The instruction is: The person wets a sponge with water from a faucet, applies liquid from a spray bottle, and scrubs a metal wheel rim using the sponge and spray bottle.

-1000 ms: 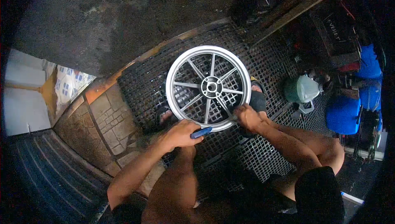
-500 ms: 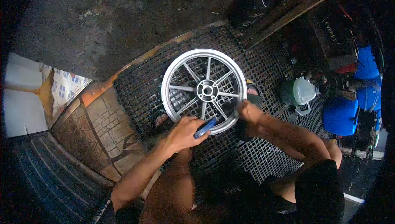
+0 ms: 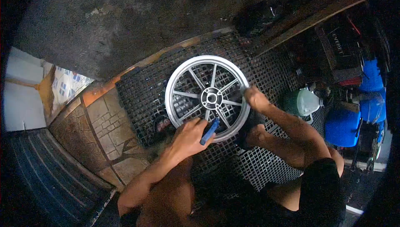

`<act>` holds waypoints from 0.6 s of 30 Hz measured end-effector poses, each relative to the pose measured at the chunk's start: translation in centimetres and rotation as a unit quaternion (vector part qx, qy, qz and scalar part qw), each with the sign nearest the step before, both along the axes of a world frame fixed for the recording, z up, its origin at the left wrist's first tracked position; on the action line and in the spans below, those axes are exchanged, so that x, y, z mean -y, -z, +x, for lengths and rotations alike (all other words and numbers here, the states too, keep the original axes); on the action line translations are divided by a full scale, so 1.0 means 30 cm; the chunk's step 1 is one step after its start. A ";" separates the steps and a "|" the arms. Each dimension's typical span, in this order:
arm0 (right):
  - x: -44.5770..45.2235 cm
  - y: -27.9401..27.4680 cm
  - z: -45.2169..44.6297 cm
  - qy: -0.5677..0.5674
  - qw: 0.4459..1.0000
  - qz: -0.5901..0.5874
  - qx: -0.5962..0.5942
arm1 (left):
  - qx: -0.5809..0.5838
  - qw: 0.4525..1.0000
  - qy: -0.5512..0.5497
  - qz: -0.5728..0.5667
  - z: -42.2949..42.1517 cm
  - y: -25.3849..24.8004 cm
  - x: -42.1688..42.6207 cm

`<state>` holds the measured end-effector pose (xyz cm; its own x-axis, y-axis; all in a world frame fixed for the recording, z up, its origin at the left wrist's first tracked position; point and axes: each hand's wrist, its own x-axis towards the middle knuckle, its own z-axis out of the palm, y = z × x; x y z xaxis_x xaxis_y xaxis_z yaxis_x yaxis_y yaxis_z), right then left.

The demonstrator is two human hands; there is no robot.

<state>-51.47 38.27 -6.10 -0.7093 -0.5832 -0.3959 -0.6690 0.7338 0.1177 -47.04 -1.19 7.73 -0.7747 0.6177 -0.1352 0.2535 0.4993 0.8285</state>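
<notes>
A silver spoked wheel rim (image 3: 171,102) is between the person's feet, over a dark grid mat. My left hand (image 3: 193,137) is closed round a blue-handled tool (image 3: 209,132) at the rim's near edge, the tool's end pointing toward the hub. At the rim's right side, my right hand (image 3: 255,98) is closed against the outer edge; something small and greyish shows at its fingertips, too blurred to make out.
A greenish translucent jug (image 3: 306,102) stands on the mat to the right, with blue containers (image 3: 342,127) beyond it. Stone-pattern tiles (image 3: 106,120) lie at the left, and a wooden beam (image 3: 316,22) crosses the upper right.
My right hand has moved up along the rim's right side. The blue tool in my left hand has turned to a steeper angle. The rim appears slightly lower in view.
</notes>
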 end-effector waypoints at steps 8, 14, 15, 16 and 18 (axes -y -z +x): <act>0.036 0.000 -0.129 0.101 0.989 -0.108 -0.012 | 0.001 0.998 -0.052 -0.021 -0.040 -0.025 0.015; -0.023 0.073 -0.100 0.079 0.971 -0.224 0.005 | -0.064 0.994 -0.091 -0.009 -0.041 0.008 0.044; -0.045 0.151 -0.160 0.107 0.965 -0.229 -0.069 | -0.044 0.995 -0.086 -0.006 -0.051 0.005 0.046; 0.084 -0.027 -0.207 0.117 0.974 -0.169 -0.099 | -0.034 0.995 -0.089 -0.012 -0.054 0.007 0.049; 0.117 -0.021 -0.281 0.114 0.968 -0.188 -0.120 | -0.011 0.995 -0.095 -0.026 -0.053 0.013 0.059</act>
